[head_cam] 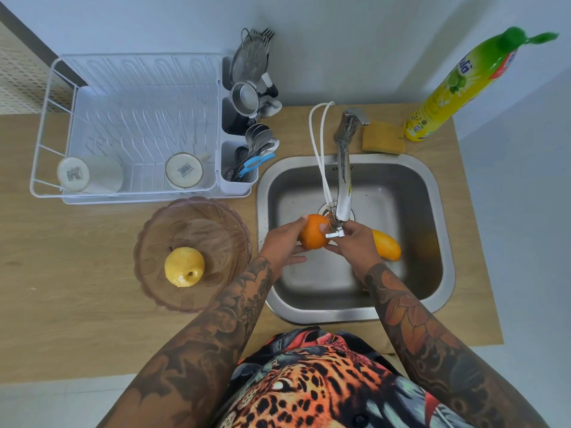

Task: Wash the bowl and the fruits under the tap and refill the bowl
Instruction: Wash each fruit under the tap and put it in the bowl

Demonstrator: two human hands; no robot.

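My left hand holds an orange over the steel sink, just under the tap's spout. My right hand pinches the small valve lever at the spout's tip, right beside the orange. A yellow-orange fruit lies on the sink floor behind my right hand. The clear pinkish glass bowl stands on the counter left of the sink with one yellow apple in it.
A white dish rack with two upturned mugs and a cutlery caddy stands at the back left. A sponge and a yellow detergent bottle sit behind the sink. White hoses run along the tap.
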